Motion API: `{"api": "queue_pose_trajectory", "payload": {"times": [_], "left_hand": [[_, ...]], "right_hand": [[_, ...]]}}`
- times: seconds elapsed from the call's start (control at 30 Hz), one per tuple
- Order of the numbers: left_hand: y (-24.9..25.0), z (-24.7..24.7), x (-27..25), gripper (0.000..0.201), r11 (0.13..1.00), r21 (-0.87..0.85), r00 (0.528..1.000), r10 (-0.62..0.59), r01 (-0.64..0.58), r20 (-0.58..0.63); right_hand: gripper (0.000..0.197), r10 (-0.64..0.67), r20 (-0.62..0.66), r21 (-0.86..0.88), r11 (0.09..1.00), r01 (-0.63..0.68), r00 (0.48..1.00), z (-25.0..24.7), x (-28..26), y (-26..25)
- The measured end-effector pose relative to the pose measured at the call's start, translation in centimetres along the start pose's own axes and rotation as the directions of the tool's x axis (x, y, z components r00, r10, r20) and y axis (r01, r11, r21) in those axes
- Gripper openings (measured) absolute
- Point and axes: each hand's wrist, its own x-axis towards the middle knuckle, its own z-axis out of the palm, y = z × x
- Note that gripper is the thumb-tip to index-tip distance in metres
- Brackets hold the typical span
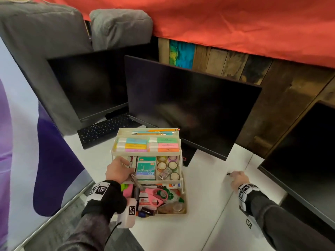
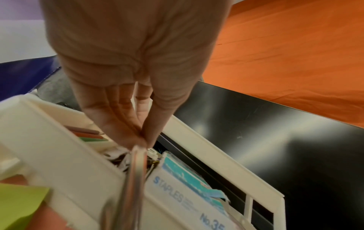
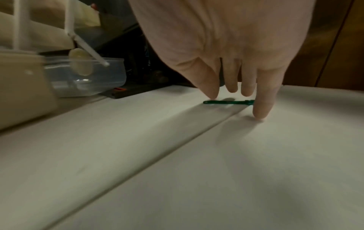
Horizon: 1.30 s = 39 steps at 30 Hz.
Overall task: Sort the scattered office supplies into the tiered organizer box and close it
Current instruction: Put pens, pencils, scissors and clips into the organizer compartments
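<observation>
The cream tiered organizer box (image 1: 147, 153) stands open on the white table, its tiers stepped back. Pencils (image 1: 159, 131) and sticky notes (image 1: 145, 144) fill the upper tiers. The middle tier holds a staples box (image 1: 146, 168) (image 2: 187, 196) and tape rolls (image 1: 170, 164). Pink scissors (image 1: 156, 195) lie in the bottom. My left hand (image 1: 129, 164) (image 2: 142, 140) is over the middle tier's left compartment, pinching a thin silvery item (image 2: 135, 165). My right hand (image 1: 233, 175) (image 3: 236, 107) has straight fingertips on the table on either side of a small green clip (image 3: 226, 102) (image 1: 228, 173).
Two dark monitors (image 1: 190, 105) (image 1: 87, 87) and a black keyboard (image 1: 105, 131) stand right behind the box. A third monitor (image 1: 308, 151) is at the right edge. A clear plastic tub (image 3: 88, 80) sits beside the box. A seam (image 3: 157, 155) runs across the table.
</observation>
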Motion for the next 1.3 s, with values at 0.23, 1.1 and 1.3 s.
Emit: {"api": "queue_pose_trajectory", "payload": {"times": [0.23,1.1,1.3], "left_hand": [[0.9,0.2,0.0,0.012,0.998,0.057,0.995,0.025,-0.02,-0.094],[-0.8,4.8,-6.3,0.036,0.519,0.671,0.834,0.175,-0.529,0.523],[-1.6,4.5,-6.1,0.024,0.58,0.67,0.871,0.161,-0.465,0.465]], "right_hand": [[0.044,-0.037,0.039,-0.217,0.975,0.045,0.999,0.1,1.4,-0.3],[0.008,-0.205,-0.253,0.626,0.71,0.321,0.946,3.3,-12.7,-6.2],[0.014,-0.441,-0.156,0.635,0.64,0.432,0.884,2.4,-15.9,-13.2]]}}
